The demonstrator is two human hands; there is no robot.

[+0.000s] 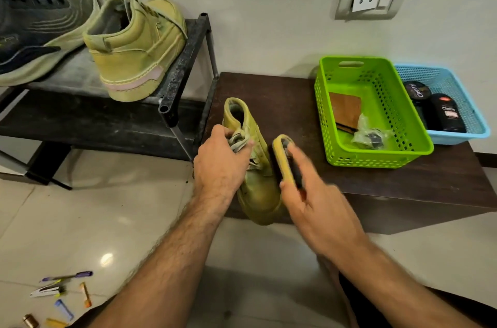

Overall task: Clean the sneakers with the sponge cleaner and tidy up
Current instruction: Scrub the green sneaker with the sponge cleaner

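A yellow-green high-top sneaker (255, 188) stands on the front edge of a dark brown table (403, 182), toe pointing toward me. My left hand (220, 163) grips it at the laces and tongue. My right hand (317, 198) holds a yellow sponge cleaner (282, 158) with a dark back, pressed against the sneaker's right side. The matching sneaker (137, 48) sits on the top shelf of a black shoe rack (185, 59) at the left.
A dark running shoe (35, 29) lies beside the sneaker on the rack. A green basket (376, 161) holds a brush and a plastic bag. Behind it, a blue basket (478, 123) holds polish containers. Pens and small items (61, 292) lie on the tiled floor.
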